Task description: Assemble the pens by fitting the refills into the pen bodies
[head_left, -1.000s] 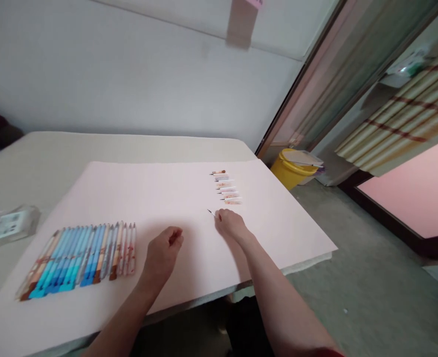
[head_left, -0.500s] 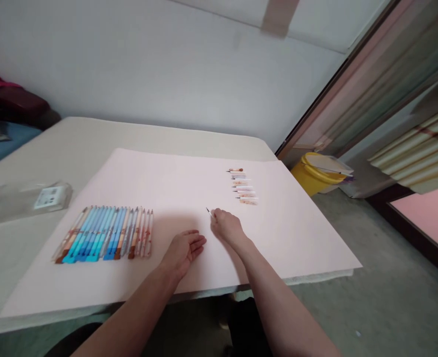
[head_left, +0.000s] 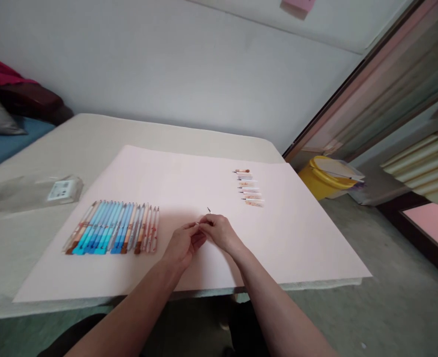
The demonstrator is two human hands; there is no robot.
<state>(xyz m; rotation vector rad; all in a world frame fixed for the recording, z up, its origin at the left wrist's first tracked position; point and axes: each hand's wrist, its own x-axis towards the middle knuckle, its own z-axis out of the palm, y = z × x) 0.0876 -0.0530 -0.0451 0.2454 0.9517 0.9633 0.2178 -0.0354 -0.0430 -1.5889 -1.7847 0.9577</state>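
Observation:
Above the paper, my right hand (head_left: 219, 230) is closed on a thin pen refill (head_left: 209, 210), whose dark tip pokes out beyond the fingers. My left hand (head_left: 184, 243) meets it, thumb and fingertips pinched against the right fingertips. A small pale spot shows between them, too little to make out. To the left lies a row of pens (head_left: 111, 228) in blue, brown, clear and red-patterned barrels, side by side. Farther right is a column of loose pen parts (head_left: 248, 188), thin dark-tipped pieces alternating with short patterned ones.
Pale pink paper (head_left: 301, 238) covers much of the cream table (head_left: 159, 131). A clear plastic bag (head_left: 22, 193) with a white label lies on the left. A yellow bucket (head_left: 313, 178) stands on the floor beyond the right edge, and a wall rises behind the table.
My hands were apart and are now together at the fingertips. The left fingers, loosely spread before, have closed. The view has shifted slightly.

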